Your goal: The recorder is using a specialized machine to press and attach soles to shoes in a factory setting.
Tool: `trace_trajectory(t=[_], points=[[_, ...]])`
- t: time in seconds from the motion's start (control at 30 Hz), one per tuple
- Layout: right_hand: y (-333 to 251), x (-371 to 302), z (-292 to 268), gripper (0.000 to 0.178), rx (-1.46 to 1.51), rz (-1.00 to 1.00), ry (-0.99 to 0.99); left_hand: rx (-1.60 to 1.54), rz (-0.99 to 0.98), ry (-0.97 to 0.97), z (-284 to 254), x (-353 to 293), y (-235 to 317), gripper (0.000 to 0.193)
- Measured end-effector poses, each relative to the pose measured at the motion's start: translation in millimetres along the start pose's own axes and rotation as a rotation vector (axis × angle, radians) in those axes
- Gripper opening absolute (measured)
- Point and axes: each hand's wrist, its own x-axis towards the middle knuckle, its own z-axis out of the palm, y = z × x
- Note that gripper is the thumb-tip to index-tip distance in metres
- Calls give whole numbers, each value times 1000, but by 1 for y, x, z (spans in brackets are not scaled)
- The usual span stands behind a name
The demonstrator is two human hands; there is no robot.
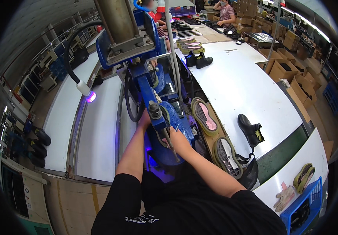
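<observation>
Both my arms reach into a blue press machine point(143, 84) in front of me. My left hand point(145, 118) is on the machine's left side, its fingers hidden behind the blue arm. My right hand point(178, 140) is closed at the machine's right side, beside a metal rod point(171, 145). A small pale tip shows above its fingers; what it holds is mostly hidden. Between my hands, a dark shoe part with a greenish edge is partly visible, largely covered by the machine. A blue speckled pad point(171, 112) lies just beyond my right hand.
Right of the machine, olive-edged shoe soles point(205, 116) lie on a board beside a white table point(239, 86). A black boot point(251, 129) lies there. A lit lamp point(86, 92) hangs left. A blue basket point(304, 207) and gloves point(284, 197) are at lower right. People work farther back.
</observation>
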Motion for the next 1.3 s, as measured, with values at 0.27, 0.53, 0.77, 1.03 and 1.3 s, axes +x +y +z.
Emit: trace_trajectory(t=[0.27, 0.53, 0.77, 1.03, 1.3], points=[[6, -1, -2, 48, -45, -49, 16, 13, -12, 67, -2, -8, -12, 38], [-2, -1, -11, 44, -116, -61, 5, -12, -66, 120, -2, -5, -25, 37], [13, 5, -4, 51, -185, -69, -16, -75, -123, 129, -16, -19, -54, 37], [10, 3, -9, 60, -197, -106, -89, -114, -180, 185, -2, -32, -56, 36], [23, -2, -14, 61, -61, -127, -80, -61, -287, 166, -12, -17, -69, 35]])
